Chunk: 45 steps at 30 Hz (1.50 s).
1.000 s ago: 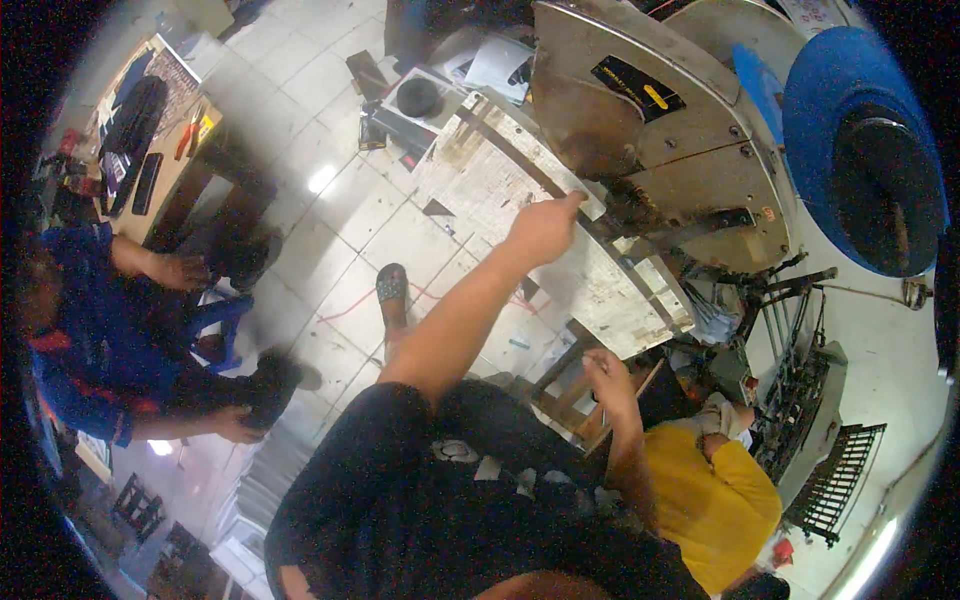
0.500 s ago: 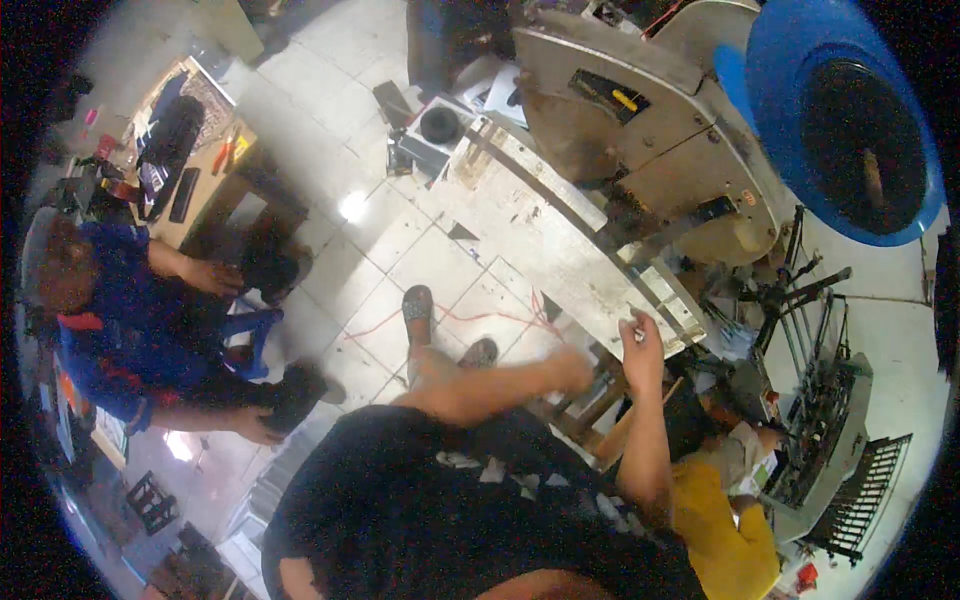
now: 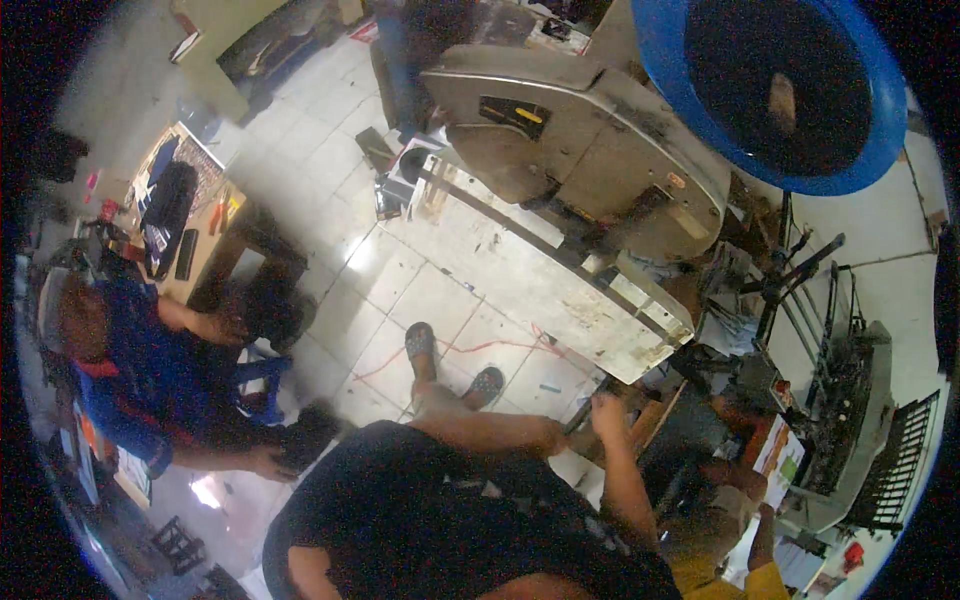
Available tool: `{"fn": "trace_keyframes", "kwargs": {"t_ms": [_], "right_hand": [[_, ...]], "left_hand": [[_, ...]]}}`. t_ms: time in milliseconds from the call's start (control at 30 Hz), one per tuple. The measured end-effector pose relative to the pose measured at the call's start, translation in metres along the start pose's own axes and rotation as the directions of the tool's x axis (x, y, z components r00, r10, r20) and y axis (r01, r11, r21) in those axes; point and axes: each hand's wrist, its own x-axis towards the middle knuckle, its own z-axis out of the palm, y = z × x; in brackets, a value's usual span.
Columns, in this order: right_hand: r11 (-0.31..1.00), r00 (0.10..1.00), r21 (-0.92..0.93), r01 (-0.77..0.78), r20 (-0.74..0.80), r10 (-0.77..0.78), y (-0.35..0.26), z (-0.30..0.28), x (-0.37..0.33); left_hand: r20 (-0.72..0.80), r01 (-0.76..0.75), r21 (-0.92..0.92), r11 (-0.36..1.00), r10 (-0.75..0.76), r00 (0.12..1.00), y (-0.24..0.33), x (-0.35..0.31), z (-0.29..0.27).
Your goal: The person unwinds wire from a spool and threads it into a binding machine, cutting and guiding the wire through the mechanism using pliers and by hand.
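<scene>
the person's left hand [image 3: 550,437] and right hand [image 3: 608,412] are near each other just off the near right end of the long, stained white board [image 3: 520,268], both looking loosely curled, though i can't tell whether either has hold of anything. a dark strip [image 3: 540,243] runs along that board, with a big curved metal housing [image 3: 570,140] rising on its far side, while a co-worker in blue [image 3: 140,350] is over on the left.
</scene>
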Motion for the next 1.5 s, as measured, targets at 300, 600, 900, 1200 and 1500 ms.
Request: {"fn": "trace_keyframes", "kwargs": {"t_ms": [300,600,900,1200,1500], "right_hand": [[0.934,0.991,0.338,-0.113,0.107,0.082,0.031,0.115,-0.037],[0.725,0.975,0.685,0.072,0.105,-0.196,-0.088,0.073,0.026],[0.449,0.948,0.886,-0.120,0.236,-0.212,-0.182,0.017,0.013],[0.022,0.874,0.877,-0.479,0.475,0.102,-0.191,0.045,0.018],[0.944,0.984,0.278,0.176,-0.028,-0.176,-0.168,0.117,-0.042]], "left_hand": [[-0.236,0.324,-0.115,0.939,-0.343,0.909,-0.068,-0.082,-0.011],[-0.537,0.201,-0.310,0.929,-0.346,0.770,-0.066,-0.148,-0.035],[-0.526,-0.172,-0.692,0.701,-0.326,0.785,-0.089,-0.209,0.012],[-0.358,0.798,0.002,0.602,-0.745,0.563,-0.351,-0.370,0.121],[-0.702,0.571,-0.546,0.613,-0.707,0.089,-0.491,-0.356,-0.101]]}}
